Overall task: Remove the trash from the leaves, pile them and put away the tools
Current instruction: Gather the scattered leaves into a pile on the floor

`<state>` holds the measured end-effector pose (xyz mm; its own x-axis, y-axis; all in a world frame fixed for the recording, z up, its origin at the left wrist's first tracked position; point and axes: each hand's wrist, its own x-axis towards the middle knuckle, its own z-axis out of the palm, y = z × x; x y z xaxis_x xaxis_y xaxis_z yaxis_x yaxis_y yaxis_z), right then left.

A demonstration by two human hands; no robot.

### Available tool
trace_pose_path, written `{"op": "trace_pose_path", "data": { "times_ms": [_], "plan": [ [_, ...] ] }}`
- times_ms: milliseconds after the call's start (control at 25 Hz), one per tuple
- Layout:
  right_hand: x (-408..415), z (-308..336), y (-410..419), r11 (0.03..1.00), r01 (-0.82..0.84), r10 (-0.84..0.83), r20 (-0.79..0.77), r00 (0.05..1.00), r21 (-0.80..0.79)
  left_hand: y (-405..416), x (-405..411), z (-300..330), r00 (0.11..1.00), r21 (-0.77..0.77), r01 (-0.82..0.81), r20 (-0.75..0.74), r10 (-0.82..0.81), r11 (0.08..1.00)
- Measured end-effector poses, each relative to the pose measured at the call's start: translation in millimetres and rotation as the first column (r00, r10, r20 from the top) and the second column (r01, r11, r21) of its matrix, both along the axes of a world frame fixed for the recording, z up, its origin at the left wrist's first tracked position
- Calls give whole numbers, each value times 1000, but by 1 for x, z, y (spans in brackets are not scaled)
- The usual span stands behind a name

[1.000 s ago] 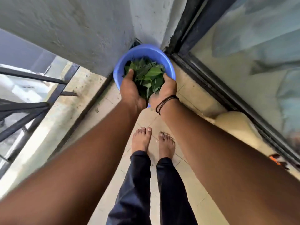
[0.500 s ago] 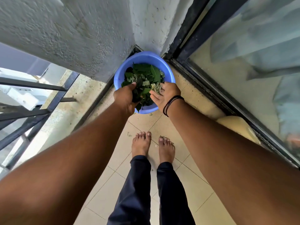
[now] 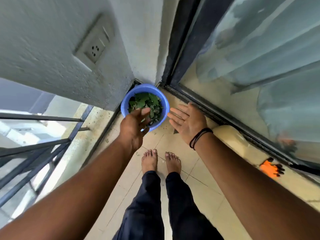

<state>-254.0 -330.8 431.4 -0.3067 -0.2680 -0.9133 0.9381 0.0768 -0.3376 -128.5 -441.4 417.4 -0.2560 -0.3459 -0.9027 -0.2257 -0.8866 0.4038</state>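
A grey wall (image 3: 52, 49) and a glass sliding door (image 3: 259, 66) meet at a corner above the tiled floor (image 3: 199, 191). Tucked into that corner on the floor sits a blue bowl (image 3: 164, 108) filled with green leaves (image 3: 147, 103). The left hand (image 3: 134, 127) hangs over the bowl's near rim, fingers loose, holding nothing. The right hand (image 3: 187, 121) is spread flat, palm up, beside the bowl, empty.

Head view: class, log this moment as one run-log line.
left hand: open, over bucket rim | right hand: open, palm up, beside bucket | round blue plastic bucket: in corner, holds green leaves
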Motion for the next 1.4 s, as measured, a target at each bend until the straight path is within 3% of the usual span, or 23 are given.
{"op": "trace_pose_path", "data": {
  "times_ms": [240, 360, 480, 720, 1040, 1400],
  "plan": [
    [10, 259, 104, 979, 201, -205, -207, 957, -38, 46, 0, 242, 893, 119, 215, -426, -146, 969],
    [30, 353, 185, 934, 321, -356, -302, 885, -161, 87, 3, 326, 834, 118, 326, -502, -227, 938],
    [59, 404, 262, 854, 461, -519, -326, 790, -242, 148, -2, 377, 760, 52, 471, -530, -375, 881],
    [136, 429, 438, 575, 752, -813, -326, 482, -323, 338, -20, 425, 495, -100, 782, -499, -711, 615],
    [231, 447, 672, 216, 920, -917, -391, 76, -328, 637, -4, 460, 128, -154, 955, -554, -823, 253],
    [281, 429, 814, -46, 967, -919, -370, -140, -251, 807, 11, 419, -32, -62, 998, -476, -879, -3]
  ]
}}
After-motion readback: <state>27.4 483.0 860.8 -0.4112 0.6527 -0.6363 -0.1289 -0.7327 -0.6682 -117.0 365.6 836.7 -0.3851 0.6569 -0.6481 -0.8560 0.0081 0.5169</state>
